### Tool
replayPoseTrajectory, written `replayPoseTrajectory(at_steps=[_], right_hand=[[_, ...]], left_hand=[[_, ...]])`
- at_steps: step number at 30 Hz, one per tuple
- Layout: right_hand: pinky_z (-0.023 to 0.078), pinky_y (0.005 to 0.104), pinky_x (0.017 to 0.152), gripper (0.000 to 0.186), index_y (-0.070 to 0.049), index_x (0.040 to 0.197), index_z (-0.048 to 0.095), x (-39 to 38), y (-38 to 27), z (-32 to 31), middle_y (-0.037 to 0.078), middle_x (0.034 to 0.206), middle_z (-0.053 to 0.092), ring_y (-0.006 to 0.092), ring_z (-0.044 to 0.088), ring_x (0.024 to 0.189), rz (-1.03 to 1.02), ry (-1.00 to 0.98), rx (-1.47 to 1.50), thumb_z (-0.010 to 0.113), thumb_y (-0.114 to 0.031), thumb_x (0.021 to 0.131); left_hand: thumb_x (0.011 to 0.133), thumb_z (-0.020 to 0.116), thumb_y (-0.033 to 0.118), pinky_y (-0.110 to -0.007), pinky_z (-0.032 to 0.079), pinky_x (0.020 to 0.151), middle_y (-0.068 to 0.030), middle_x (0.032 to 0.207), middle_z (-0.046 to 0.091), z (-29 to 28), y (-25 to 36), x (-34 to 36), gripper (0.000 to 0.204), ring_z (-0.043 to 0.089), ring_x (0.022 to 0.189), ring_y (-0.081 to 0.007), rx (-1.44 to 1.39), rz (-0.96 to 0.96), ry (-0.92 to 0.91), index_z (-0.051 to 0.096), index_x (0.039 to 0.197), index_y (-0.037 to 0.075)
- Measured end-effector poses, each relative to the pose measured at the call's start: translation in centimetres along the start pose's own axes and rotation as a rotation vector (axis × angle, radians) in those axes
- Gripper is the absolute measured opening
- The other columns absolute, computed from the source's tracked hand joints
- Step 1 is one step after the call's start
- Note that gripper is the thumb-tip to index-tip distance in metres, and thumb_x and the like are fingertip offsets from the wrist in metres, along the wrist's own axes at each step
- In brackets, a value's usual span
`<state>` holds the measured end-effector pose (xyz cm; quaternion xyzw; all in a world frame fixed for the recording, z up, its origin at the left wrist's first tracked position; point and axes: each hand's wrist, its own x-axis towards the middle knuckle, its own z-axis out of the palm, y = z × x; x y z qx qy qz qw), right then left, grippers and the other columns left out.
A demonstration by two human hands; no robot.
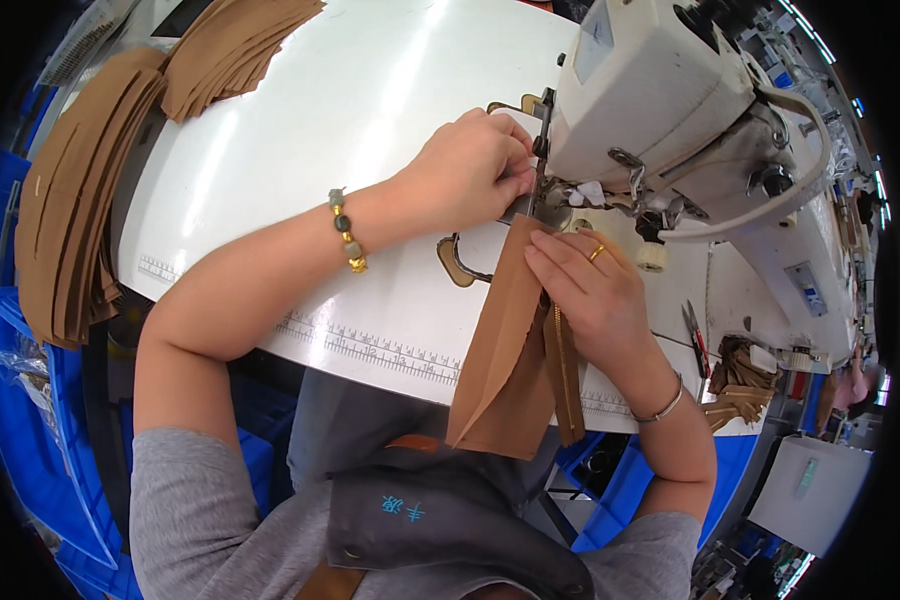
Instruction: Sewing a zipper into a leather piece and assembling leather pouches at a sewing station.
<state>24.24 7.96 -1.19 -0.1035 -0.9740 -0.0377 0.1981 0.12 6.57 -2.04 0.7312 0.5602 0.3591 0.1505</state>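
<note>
A white sewing machine [660,110] stands over the table, its needle area beside both hands. My left hand [475,165] is closed, fingertips pinched together next to the presser foot; whatever is between them is hidden. Below it, a brown fabric piece [500,370] hangs from the needle area over the table's front edge, with a fold along it. My right hand [595,290] grips its right side near the top, fingers together on the cloth and the thumb out of sight. A brown zipper tape with gold teeth [562,380] dangles from under that hand.
Stacks of brown fabric pieces [55,200] lie at the table's left edge. Red-handled scissors [696,338] and more brown strips [742,385] are at the right. Printed rulers [370,350] run along the white tabletop's [300,130] front. Blue bins [30,430] stand below left.
</note>
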Motion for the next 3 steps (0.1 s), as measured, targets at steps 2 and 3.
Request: replayPoseTrajectory(at_steps=[2, 3], right_hand=[[0.061, 0.0354, 0.081, 0.040, -0.003, 0.117, 0.070, 0.0, 0.1, 0.0, 0.008, 0.124, 0.070, 0.0248, 0.068, 0.111, -0.007, 0.003, 0.003, 0.065, -0.008, 0.078], [0.061, 0.0362, 0.082, 0.040, -0.003, 0.118, 0.070, -0.1, 0.1, 0.0, 0.008, 0.124, 0.070, 0.0252, 0.068, 0.111, -0.009, 0.004, 0.001, 0.065, -0.008, 0.078]], left_hand=[[0.084, 0.071, 0.010, -0.042, 0.054, 0.088, -0.0085, 0.111, 0.072, -0.9, 0.0, -0.3, 0.008, 0.062, 0.104, -0.0312, 0.172, 0.016, -0.037, 0.078, 0.086, 0.007], [0.084, 0.071, 0.012, -0.040, 0.052, 0.095, -0.0101, 0.113, 0.072, -1.6, 0.0, -0.4, 0.008, 0.063, 0.109, -0.0314, 0.302, 0.036, -0.008, 0.079, 0.087, 0.008]])
